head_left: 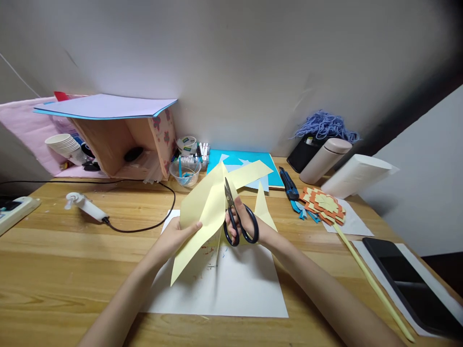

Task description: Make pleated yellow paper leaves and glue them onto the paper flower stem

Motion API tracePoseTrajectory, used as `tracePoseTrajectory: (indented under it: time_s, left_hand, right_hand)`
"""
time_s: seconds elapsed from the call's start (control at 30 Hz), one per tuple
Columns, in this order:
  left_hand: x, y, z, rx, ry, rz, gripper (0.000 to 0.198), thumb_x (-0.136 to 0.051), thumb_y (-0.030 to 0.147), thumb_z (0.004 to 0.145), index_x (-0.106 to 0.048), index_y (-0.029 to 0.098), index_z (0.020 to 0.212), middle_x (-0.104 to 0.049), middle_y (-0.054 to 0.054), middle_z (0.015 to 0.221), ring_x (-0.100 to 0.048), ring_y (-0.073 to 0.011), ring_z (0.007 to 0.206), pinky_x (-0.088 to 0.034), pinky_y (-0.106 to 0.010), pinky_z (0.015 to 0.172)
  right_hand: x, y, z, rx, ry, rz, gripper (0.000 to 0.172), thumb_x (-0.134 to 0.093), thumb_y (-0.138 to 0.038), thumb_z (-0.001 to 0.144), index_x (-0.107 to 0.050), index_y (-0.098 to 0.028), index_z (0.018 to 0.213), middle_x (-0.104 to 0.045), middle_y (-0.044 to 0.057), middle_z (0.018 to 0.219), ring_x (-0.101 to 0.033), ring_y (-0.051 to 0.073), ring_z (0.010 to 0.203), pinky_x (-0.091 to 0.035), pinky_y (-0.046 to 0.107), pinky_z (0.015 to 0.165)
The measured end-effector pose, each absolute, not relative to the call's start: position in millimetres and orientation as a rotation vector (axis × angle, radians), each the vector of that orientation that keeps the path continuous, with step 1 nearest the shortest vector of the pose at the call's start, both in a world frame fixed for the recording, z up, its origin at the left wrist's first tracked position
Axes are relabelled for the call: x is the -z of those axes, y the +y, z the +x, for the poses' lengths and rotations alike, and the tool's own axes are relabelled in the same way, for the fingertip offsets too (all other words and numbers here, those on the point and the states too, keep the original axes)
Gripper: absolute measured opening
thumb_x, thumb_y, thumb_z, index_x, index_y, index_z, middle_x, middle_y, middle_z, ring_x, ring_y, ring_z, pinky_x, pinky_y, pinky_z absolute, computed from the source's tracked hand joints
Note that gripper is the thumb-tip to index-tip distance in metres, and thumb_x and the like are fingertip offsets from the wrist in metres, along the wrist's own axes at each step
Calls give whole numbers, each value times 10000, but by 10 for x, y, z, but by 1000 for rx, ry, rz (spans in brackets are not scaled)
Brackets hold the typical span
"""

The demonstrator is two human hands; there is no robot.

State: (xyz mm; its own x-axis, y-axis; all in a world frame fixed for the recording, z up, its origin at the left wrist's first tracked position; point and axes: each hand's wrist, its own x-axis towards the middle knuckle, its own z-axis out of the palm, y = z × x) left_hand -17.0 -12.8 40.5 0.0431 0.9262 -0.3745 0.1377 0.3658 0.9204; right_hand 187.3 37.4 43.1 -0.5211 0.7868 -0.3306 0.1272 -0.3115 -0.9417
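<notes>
My left hand (179,237) grips a folded sheet of pale yellow paper (206,207), thumb on top and fingers behind it. Black-handled scissors (240,224) are in my right hand (244,217), fingers through the loops. Their blades point up and away, against the right edge of the yellow paper; whether they are cutting into it I cannot tell. A pointed yellow paper piece (264,209) shows just behind my right wrist. Below both hands lies a white sheet (238,284) with small coloured marks.
A glue gun (87,206) with a black cord lies left, before an open box (162,144). At the back are a clear cup (185,173) and blue sheets (213,156). Rightward are a utility knife (288,183), an orange-yellow paper flower (323,205), a bottle (325,159) and a phone (408,284).
</notes>
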Motion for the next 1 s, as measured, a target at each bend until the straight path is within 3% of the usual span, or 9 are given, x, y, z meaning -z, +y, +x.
tracePoseTrajectory:
  time_s: [0.23, 0.53, 1.0]
  left_hand:
    - [-527, -162, -182, -828, 1333, 945, 553, -701, 439, 677, -590, 144, 1132, -699, -102, 992, -662, -229, 781, -521, -282, 638]
    - [-485, -183, -151, -814, 1325, 917, 596, -707, 429, 677, -579, 129, 1175, -699, -116, 973, -659, -240, 810, -529, -289, 658]
    - [-431, -197, -117, -791, 1265, 959, 505, -687, 446, 697, -623, 150, 1101, -708, -85, 934, -653, -213, 768, -507, -268, 644]
  right_hand:
    - [-393, 348, 1897, -1664, -1709, -1043, 676, -176, -811, 717, -443, -190, 696, -456, -48, 443, -496, 108, 397, -418, 225, 457]
    - [-296, 336, 1858, -1597, -1691, -1072, 724, -121, -808, 716, -430, -180, 531, -453, -14, 447, -522, 109, 418, -430, 219, 467]
    - [-330, 294, 1826, -1572, -1647, -1066, 690, -184, -797, 738, -485, -182, 654, -419, -43, 420, -493, 109, 369, -418, 216, 407]
